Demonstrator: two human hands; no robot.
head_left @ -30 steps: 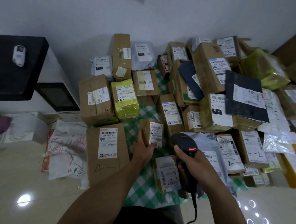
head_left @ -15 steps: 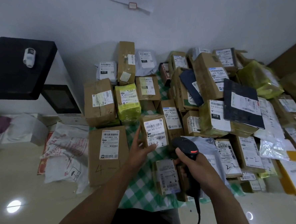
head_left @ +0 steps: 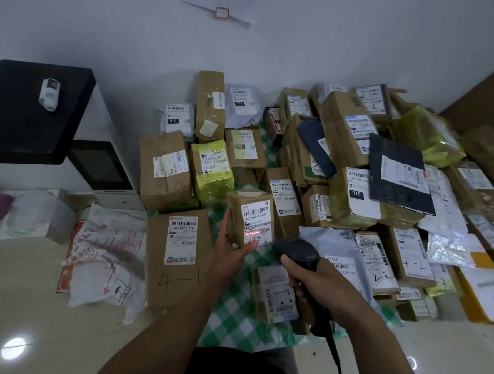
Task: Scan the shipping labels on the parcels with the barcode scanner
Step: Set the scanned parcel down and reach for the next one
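My left hand [head_left: 230,251] holds a small brown parcel [head_left: 235,212] tilted up, fingers along its left side and thumb under its lower edge. Its white shipping label [head_left: 256,220] faces me, and a red scan line lies across the label's lower part. My right hand [head_left: 311,280] grips the black barcode scanner [head_left: 297,250], whose head points at that label from the lower right. The scanner's cable [head_left: 334,362] hangs down toward me. Several other labelled parcels lie all around on a green checked cloth [head_left: 231,321].
A tall brown box marked "4-1" [head_left: 175,257] lies left of my left hand. White plastic bags [head_left: 108,253] lie further left. A black-topped white cabinet [head_left: 33,110] stands at far left. A big heap of boxes and mailers [head_left: 385,172] fills the right.
My left hand has lifted and turned the small brown parcel so its label faces me. The scanner has moved up closer to it, and a red scan line now shows on the label.
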